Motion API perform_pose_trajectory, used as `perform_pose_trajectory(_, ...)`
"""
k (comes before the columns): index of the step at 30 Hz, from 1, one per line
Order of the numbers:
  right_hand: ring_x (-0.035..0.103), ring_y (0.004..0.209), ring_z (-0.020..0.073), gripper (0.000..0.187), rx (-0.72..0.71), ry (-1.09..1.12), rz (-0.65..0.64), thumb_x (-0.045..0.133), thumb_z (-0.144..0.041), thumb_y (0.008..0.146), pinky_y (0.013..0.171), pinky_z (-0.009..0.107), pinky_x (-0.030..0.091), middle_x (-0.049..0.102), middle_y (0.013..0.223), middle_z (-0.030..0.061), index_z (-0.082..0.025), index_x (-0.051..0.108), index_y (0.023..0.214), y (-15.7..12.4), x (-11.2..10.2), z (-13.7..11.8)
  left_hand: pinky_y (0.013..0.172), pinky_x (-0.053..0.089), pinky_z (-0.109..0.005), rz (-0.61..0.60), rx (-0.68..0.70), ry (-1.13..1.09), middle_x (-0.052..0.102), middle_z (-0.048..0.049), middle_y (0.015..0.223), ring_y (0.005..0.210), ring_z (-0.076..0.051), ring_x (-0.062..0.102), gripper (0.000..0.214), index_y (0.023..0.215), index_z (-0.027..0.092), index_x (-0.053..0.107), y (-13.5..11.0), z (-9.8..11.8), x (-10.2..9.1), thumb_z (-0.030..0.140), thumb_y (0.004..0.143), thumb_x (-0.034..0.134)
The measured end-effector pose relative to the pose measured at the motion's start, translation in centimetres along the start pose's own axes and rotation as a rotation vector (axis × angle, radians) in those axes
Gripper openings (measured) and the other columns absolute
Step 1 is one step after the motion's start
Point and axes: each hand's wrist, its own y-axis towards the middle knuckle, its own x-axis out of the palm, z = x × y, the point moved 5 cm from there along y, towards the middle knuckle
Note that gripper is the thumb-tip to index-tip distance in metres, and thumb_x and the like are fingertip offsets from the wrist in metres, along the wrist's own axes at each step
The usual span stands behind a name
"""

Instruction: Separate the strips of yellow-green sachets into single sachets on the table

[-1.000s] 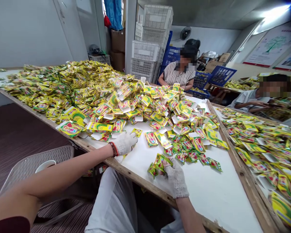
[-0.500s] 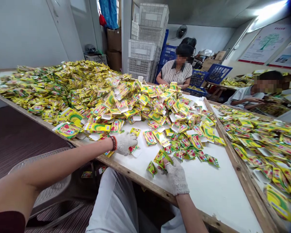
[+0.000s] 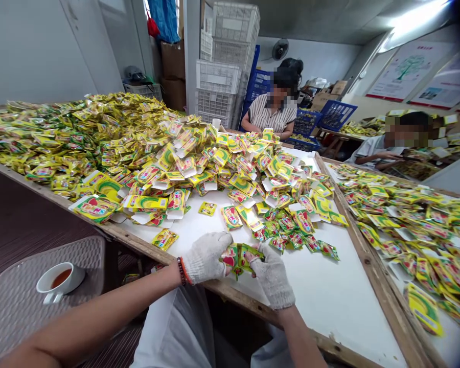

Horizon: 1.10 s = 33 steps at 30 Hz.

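Note:
My left hand (image 3: 209,257), in a knitted white glove with bare fingertips, is closed on a small green and yellow candy packet (image 3: 230,254) with red print. Right against it, my right hand (image 3: 275,276), gloved the same way, pinches green candy packets (image 3: 247,255); their exact number is hidden by the fingers. Both hands meet just above the table's front edge. Beyond them lies a cluster of loose green packets (image 3: 287,223), beside open yellow cartons (image 3: 250,217). A single yellow packet (image 3: 164,238) lies near the edge, left of my left hand.
A large heap of yellow packets (image 3: 111,125) covers the table's left and back. Wooden rails (image 3: 362,253) edge the white tabletop (image 3: 329,286). At my left, a cup of brown liquid (image 3: 67,278) stands on a plastic chair (image 3: 11,312). Two people sit across, near stacked crates (image 3: 218,76).
My left hand has moved right and toward me, from beside the cartons to my right hand, and now holds a packet there. The view has turned slightly, bringing the cup into sight.

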Motion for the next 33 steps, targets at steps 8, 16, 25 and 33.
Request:
perform_pose_trajectory(8,0.06,0.071,0.0191,0.022,-0.218,-0.295,-0.045,0.054,-0.029,0.077,0.065,0.029,0.047,0.068,0.081,0.0052,-0.019,0.067,0.091,0.0,-1.5,-1.6,0.077,0.043,-0.036,0.058,0.071,0.046,0.06,-0.0043,0.1,0.09,-0.024,0.056,0.04,0.103,0.019,0.053,0.5,2.1,0.6,0.038,0.068,0.064)
perform_pose_trajectory(16,0.053,0.052,0.0134,0.019,-0.128,-0.268,-0.173,0.048,-0.026,0.076,0.054,0.025,0.04,0.061,0.059,0.0007,-0.02,0.065,0.068,-0.8,-0.8,-1.3,0.077,0.042,-0.037,0.071,0.156,0.085,0.059,-0.0062,0.107,0.091,-0.024,0.053,0.049,0.114,0.018,0.051,0.6,2.8,1.0,0.038,0.071,0.062)
perform_pose_trajectory(25,0.04,0.034,0.0093,0.036,0.133,0.005,-0.518,0.05,-0.051,0.083,0.041,0.022,0.028,0.049,0.036,-0.0045,-0.019,0.055,0.068,-2.9,0.3,-0.2,0.073,0.04,-0.036,0.017,0.228,0.071,0.059,-0.0082,0.1,0.086,-0.023,0.055,0.037,0.111,0.018,0.054,0.7,4.2,1.0,0.036,0.078,0.056)
perform_pose_trajectory(33,0.036,0.041,0.0102,0.042,0.084,-0.133,-0.197,0.052,-0.057,0.08,0.042,0.024,0.026,0.049,0.042,-0.0026,-0.021,0.052,0.059,-1.6,-0.8,1.2,0.058,0.039,-0.022,-0.172,-0.083,-0.45,0.063,0.0006,0.079,0.069,-0.014,0.056,0.031,0.091,0.019,0.061,0.6,0.5,-0.9,0.047,0.081,0.055)
